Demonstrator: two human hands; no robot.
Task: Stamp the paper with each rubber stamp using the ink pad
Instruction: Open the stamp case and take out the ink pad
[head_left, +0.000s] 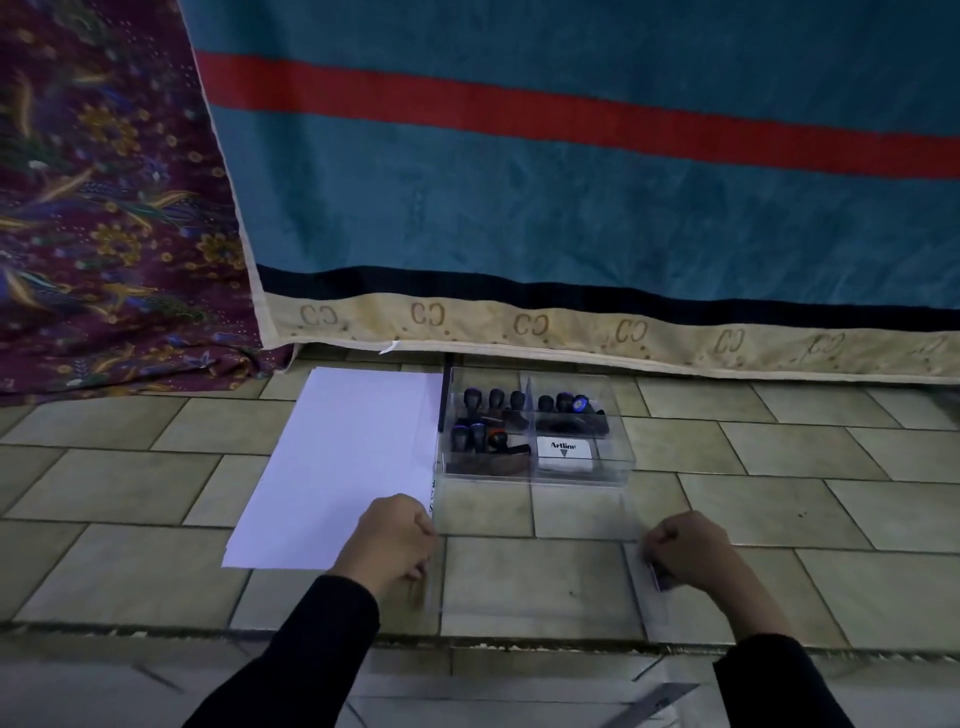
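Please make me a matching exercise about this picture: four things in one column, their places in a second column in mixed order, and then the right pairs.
Things
1. paper
2. ink pad
3. clear lid
4. red stripe

Places
a. on the blue cloth at the back
b. gripped by the left hand and the right hand
c. inside the clear box, front right compartment
d. flat on the tiles, left of the box

Pairs: 1-d, 2-c, 3-b, 4-a

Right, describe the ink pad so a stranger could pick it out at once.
Under the hem of the big teal blanket, a clear plastic box sits on the tiled floor, right of the white paper. The ink pad lies in its front right section: flat, white, labelled Artline, unlike the dark knob-handled stamps beside and behind it.
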